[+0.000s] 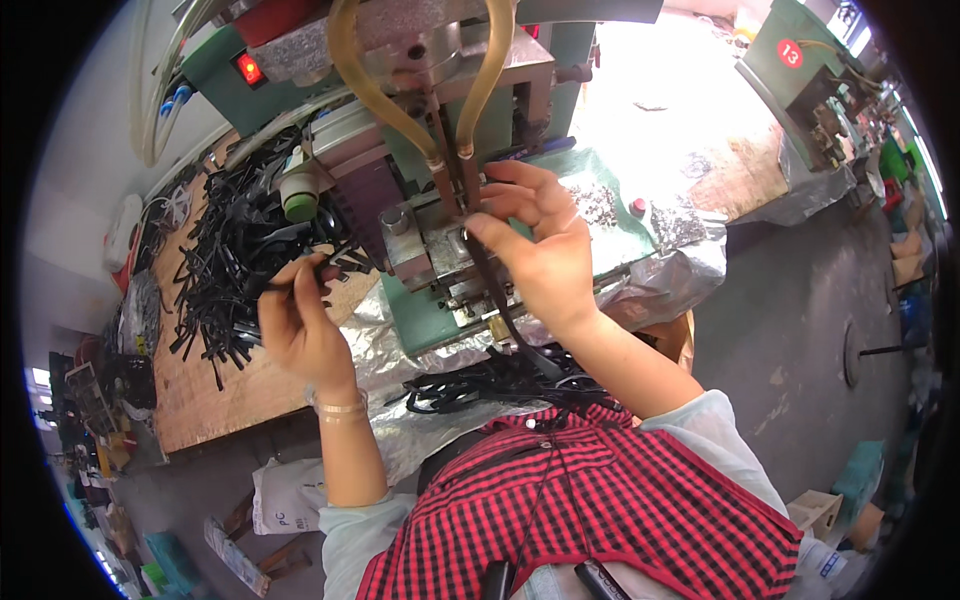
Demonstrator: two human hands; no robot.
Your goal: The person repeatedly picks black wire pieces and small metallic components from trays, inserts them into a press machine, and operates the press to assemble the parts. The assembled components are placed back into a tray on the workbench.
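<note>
My right hand (545, 250) is at the middle of a bench machine (410, 235), thumb and fingers closed on a long black strap (495, 290). The strap's upper end is at the machine's narrow metal jaws (455, 190), and its tail hangs down toward my lap. Over the left side of the bench, my left hand (305, 325) is closed in a pinch around a small black strap end, partly hidden by the fingers. Just beyond it lies a large heap of black straps (235, 240).
Two yellowish hoses (485, 80) run down to the jaws. A green-capped round knob (299, 200) juts out near my left hand. More black straps (450, 390) lie at the bench's front edge on silver foil (375, 345). Another green machine (790, 60) stands at far right.
</note>
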